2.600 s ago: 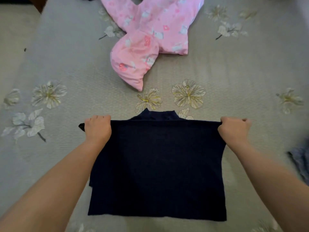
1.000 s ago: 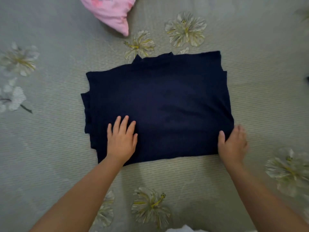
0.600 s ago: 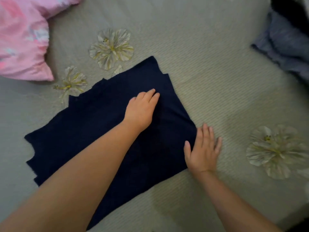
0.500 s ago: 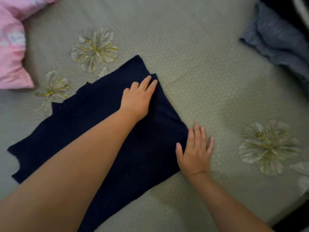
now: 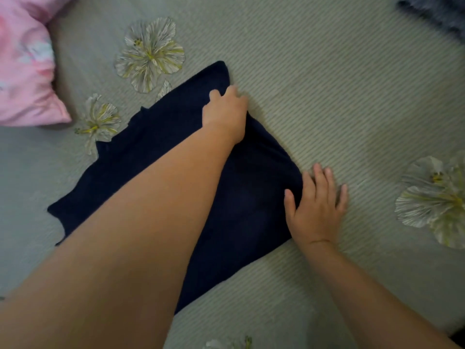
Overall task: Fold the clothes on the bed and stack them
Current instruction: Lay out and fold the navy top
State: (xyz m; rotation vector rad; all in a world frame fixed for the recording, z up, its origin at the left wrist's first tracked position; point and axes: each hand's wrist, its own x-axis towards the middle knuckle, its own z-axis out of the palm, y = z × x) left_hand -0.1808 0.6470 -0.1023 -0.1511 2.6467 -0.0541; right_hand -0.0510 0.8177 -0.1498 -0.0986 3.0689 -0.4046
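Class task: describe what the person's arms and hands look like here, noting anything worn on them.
Both forearms are bare as far as the frame shows, with no sleeves in view. The left hand and right hand wear no gloves, and no rings or watch are visible. A thin line crosses the right wrist; whether it is a fine bracelet or a crease cannot be told.

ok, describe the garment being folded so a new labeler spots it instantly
On the grey-green bedspread printed with pale flowers, look at the middle, under both bare arms. The navy garment lies flat there, left hand at its far corner, right hand at its near right edge. It is the only plain dark piece; the pink printed garment lies far left.
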